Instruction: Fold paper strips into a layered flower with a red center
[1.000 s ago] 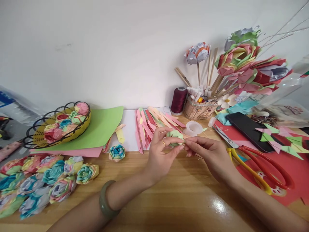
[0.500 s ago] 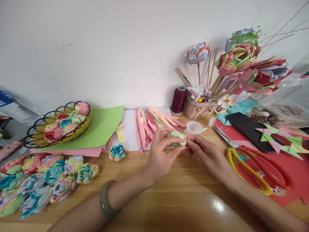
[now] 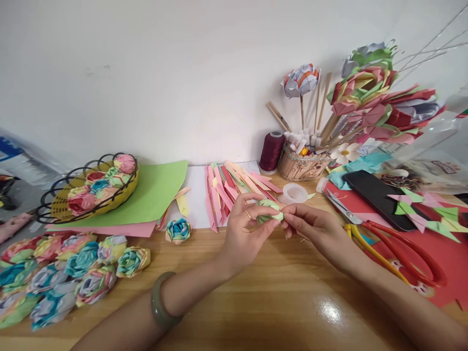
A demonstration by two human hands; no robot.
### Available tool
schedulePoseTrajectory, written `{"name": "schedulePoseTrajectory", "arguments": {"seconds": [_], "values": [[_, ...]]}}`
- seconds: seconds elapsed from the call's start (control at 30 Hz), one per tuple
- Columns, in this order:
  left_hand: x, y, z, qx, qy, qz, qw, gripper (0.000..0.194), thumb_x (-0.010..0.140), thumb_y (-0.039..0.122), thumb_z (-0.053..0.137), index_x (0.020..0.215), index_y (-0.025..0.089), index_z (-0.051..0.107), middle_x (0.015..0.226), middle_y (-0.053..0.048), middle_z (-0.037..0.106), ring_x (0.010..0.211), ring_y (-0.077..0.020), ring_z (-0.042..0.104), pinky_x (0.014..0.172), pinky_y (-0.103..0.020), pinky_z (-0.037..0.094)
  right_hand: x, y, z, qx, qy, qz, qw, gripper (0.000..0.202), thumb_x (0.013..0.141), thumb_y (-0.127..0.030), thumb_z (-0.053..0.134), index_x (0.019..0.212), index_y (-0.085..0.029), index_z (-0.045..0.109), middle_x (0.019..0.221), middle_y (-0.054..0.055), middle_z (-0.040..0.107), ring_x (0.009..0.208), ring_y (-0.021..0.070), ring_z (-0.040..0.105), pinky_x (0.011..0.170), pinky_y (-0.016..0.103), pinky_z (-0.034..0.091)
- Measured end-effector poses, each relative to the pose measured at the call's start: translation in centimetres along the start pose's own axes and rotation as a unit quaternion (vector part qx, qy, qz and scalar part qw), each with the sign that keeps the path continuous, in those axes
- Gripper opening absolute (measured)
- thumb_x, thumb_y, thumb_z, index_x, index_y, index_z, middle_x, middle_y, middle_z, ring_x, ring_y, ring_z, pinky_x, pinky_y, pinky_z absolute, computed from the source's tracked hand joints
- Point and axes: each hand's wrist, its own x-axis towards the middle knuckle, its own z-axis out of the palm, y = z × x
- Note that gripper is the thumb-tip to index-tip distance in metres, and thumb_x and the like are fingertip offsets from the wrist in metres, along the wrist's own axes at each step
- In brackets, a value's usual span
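Note:
Between the fingers and thumb of my left hand (image 3: 244, 229) is a pale green paper flower (image 3: 268, 212), held a little above the table. My right hand (image 3: 310, 224) pinches at the right end of that flower, fingertips pressed together; a thin wire or thread shows near them, but I cannot tell exactly what they grip. Just behind the hands lies a bundle of folded paper strips (image 3: 228, 187) in pink, red and cream. A small translucent cup (image 3: 294, 193) stands beyond my right fingertips. One blue and cream paper rose (image 3: 178, 230) rests left of my left hand.
Several paper roses (image 3: 81, 259) cover the table's left side, with a yellow basket (image 3: 58, 207) of roses behind. At the right lie large scissors (image 3: 398, 248), a black phone (image 3: 378, 200) and red paper (image 3: 449, 263). A maroon thread spool (image 3: 271, 152) stands near a stick-filled holder (image 3: 302, 165).
My right forearm and hand have shifted slightly, now covering more of the scissors' yellow handle. The green flower has turned or tilted a little in my left fingers.

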Motion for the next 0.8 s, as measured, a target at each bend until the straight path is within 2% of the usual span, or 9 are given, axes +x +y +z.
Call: {"name": "schedulePoseTrajectory", "arguments": {"seconds": [0.23, 0.33, 0.6, 0.8], "values": [[0.16, 0.07, -0.2, -0.032, -0.007, 0.003, 0.999, 0.009, 0.074, 0.025, 0.061, 0.079, 0.021, 0.067, 0.103, -0.007, 0.047, 0.099, -0.0194, 0.052, 0.061, -0.024, 0.054, 0.08, 0.06, -0.34, 0.039, -0.018, 0.036, 0.998, 0.029, 0.074, -0.044, 0.059, 0.071, -0.016, 0.062, 0.067, 0.001, 0.059, 0.055, 0.0093, 0.051, 0.055, 0.023, 0.042], [0.18, 0.14, -0.14, -0.049, -0.013, 0.002, 0.999, 0.009, 0.074, 0.025, 0.061, 0.078, 0.021, 0.068, 0.103, -0.006, 0.048, 0.094, -0.0178, 0.054, 0.061, -0.024, 0.053, 0.09, 0.02, -0.48, 0.051, -0.004, 0.048, 0.998, 0.029, 0.069, -0.045, 0.063, 0.071, -0.016, 0.064, 0.066, 0.001, 0.061, 0.052, 0.009, 0.051, 0.052, 0.023, 0.043], [0.25, 0.04, -0.2, -0.064, -0.027, -0.008, 0.998, 0.007, 0.074, 0.022, 0.061, 0.077, 0.02, 0.068, 0.104, -0.007, 0.048, 0.095, -0.0172, 0.054, 0.061, -0.023, 0.052, 0.03, 0.02, -0.47, 0.082, 0.016, 0.087, 0.993, 0.03, 0.058, -0.042, 0.073, 0.069, -0.014, 0.067, 0.057, 0.002, 0.063, 0.05, 0.0107, 0.057, 0.051, 0.023, 0.045], [0.41, -0.02, -0.26, -0.066, -0.044, -0.006, 0.997, 0.007, 0.073, 0.022, 0.062, 0.075, 0.019, 0.067, 0.105, -0.008, 0.05, 0.094, -0.0182, 0.055, 0.062, -0.025, 0.052, 0.06, -0.01, -0.38, 0.079, 0.014, 0.088, 0.993, 0.028, 0.057, -0.04, 0.074, 0.065, -0.015, 0.066, 0.055, 0.001, 0.063, 0.05, 0.0113, 0.058, 0.051, 0.024, 0.045]]}}
